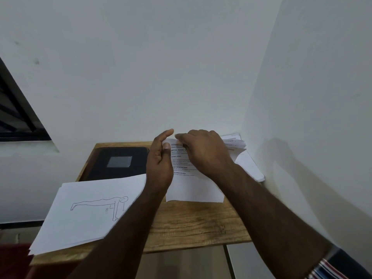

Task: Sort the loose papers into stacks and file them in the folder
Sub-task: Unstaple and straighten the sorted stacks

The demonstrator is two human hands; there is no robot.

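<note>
A printed text sheet [194, 190] stands tilted up over the middle of the small wooden table [197, 224]. My left hand [160, 164] holds its left edge, thumb on the front near the top. My right hand [205, 152] pinches the sheet's top edge with curled fingers. Behind my right hand lies a loose pile of papers [241, 150] against the wall corner. A stack of sheets topped by a line drawing of a figure [86, 212] hangs over the table's left front. The black folder [118, 162] lies shut at the back left.
White walls close in behind and to the right of the table. A dark window frame [18, 113] is at the left. Bare wood shows at the table's front right. A striped cloth [330, 268] sits at the bottom right corner.
</note>
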